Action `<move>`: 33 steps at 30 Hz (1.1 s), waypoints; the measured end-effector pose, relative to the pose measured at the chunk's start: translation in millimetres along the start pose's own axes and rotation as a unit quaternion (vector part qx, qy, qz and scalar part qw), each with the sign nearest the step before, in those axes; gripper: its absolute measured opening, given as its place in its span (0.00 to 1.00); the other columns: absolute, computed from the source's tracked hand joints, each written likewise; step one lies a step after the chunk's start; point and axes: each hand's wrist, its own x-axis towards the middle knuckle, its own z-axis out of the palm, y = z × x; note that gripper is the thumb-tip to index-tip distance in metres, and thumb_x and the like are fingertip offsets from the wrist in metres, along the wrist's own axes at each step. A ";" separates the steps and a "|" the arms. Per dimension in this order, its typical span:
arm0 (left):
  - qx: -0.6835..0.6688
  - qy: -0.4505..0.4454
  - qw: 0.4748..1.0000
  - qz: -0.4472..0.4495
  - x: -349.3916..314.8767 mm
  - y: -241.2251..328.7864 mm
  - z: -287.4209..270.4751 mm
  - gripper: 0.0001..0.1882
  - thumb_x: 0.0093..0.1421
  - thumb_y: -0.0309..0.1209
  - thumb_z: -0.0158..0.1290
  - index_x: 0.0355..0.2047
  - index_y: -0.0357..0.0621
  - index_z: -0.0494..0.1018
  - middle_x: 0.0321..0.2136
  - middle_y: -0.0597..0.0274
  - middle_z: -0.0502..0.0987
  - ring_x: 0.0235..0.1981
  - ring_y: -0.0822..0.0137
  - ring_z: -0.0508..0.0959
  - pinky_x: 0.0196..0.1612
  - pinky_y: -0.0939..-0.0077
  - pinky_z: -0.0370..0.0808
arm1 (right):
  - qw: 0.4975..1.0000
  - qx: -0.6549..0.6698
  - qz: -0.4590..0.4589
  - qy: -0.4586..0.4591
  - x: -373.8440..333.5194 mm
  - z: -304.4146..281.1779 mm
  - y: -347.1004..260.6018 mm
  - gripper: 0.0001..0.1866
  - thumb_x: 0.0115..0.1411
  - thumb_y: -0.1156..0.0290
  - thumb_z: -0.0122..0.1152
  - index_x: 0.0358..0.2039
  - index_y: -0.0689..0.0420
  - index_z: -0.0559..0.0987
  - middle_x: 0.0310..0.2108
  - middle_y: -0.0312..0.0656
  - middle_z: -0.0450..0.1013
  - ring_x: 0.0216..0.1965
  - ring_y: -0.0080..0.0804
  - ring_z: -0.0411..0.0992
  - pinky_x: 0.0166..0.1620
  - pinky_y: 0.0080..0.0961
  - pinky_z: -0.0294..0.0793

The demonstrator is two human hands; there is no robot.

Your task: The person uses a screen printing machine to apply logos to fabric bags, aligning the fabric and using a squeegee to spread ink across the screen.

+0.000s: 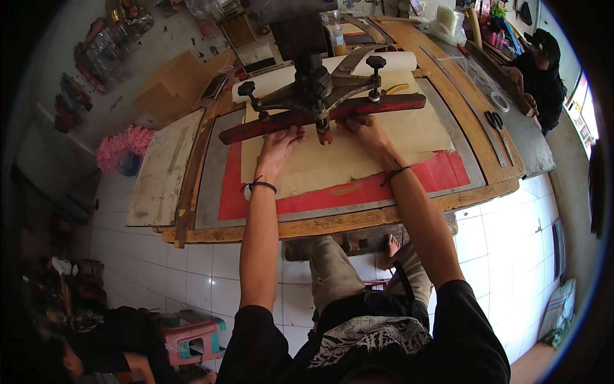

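Note:
Both of my hands reach over a table to a machine's long red bar, which hangs from a dark metal arm. My left hand is at the near edge of the bar, left of its middle, fingers curled in. On the other side of the middle, my right hand has its fingers bent close under the bar. What the fingers of either hand hold is hidden. Beneath my hands lies a large tan sheet with a ragged near edge, on top of a red sheet.
A grey board in a wooden frame carries the sheets. Scissors and a metal ruler lie at the right, beside a tape roll. Another person is at the far right. A pale roll lies behind the bar.

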 end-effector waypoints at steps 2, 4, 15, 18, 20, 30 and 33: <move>0.009 0.009 1.000 -0.005 -1.4 -1.1 -2.7 0.14 0.63 0.30 0.52 0.39 0.27 0.74 0.38 0.51 0.77 0.42 0.61 0.77 0.52 0.67 0.76 | 1.000 -0.006 -0.007 -0.005 -2.9 2.0 -0.5 0.14 0.63 0.77 0.50 0.44 0.76 0.72 0.44 0.53 0.74 0.43 0.35 0.75 0.48 0.25 0.77; 0.005 0.013 1.000 -0.009 -1.1 -1.7 0.6 0.14 0.64 0.31 0.52 0.38 0.27 0.73 0.38 0.51 0.76 0.42 0.60 0.77 0.52 0.67 0.76 | 0.999 -0.047 0.004 -0.009 -1.7 -1.7 0.4 0.16 0.63 0.72 0.55 0.42 0.75 0.73 0.44 0.52 0.74 0.43 0.34 0.76 0.47 0.24 0.76; -0.033 0.016 0.999 0.013 -6.3 1.6 13.8 0.12 0.64 0.30 0.52 0.37 0.27 0.70 0.38 0.55 0.72 0.46 0.59 0.75 0.57 0.65 0.73 | 0.996 -0.083 -0.008 0.021 -17.4 10.0 -15.0 0.35 0.58 0.57 0.64 0.52 0.76 0.64 0.48 0.55 0.71 0.47 0.36 0.75 0.48 0.26 0.75; -0.003 0.030 0.998 0.046 -4.1 -2.7 10.3 0.15 0.63 0.32 0.54 0.35 0.25 0.73 0.35 0.52 0.76 0.41 0.62 0.78 0.52 0.68 0.75 | 0.998 -0.059 0.007 0.037 -20.7 13.7 -18.2 0.37 0.58 0.57 0.64 0.54 0.76 0.62 0.48 0.55 0.71 0.48 0.37 0.74 0.48 0.27 0.75; 0.035 0.044 0.997 0.056 -3.7 -4.8 12.4 0.16 0.63 0.33 0.54 0.34 0.25 0.74 0.33 0.52 0.78 0.38 0.64 0.79 0.49 0.72 0.76 | 0.996 -0.073 0.021 0.038 -18.5 11.3 -17.3 0.37 0.58 0.58 0.64 0.54 0.76 0.61 0.48 0.55 0.71 0.48 0.38 0.74 0.48 0.27 0.76; 0.079 0.069 0.994 0.026 4.6 -3.2 26.5 0.18 0.62 0.37 0.56 0.34 0.28 0.72 0.33 0.55 0.79 0.35 0.66 0.80 0.41 0.76 0.75 | 0.958 -0.282 -0.044 0.023 -25.9 -11.5 -8.7 0.24 0.60 0.60 0.61 0.46 0.69 0.73 0.34 0.46 0.77 0.32 0.27 0.77 0.37 0.23 0.75; 0.034 0.060 0.997 -0.022 -6.4 9.5 23.8 0.15 0.62 0.31 0.55 0.38 0.29 0.67 0.38 0.54 0.75 0.40 0.60 0.79 0.45 0.70 0.78 | 0.901 -0.420 -0.104 -0.012 -64.4 10.9 -43.8 0.16 0.60 0.63 0.60 0.38 0.66 0.78 0.30 0.42 0.78 0.31 0.24 0.77 0.36 0.23 0.74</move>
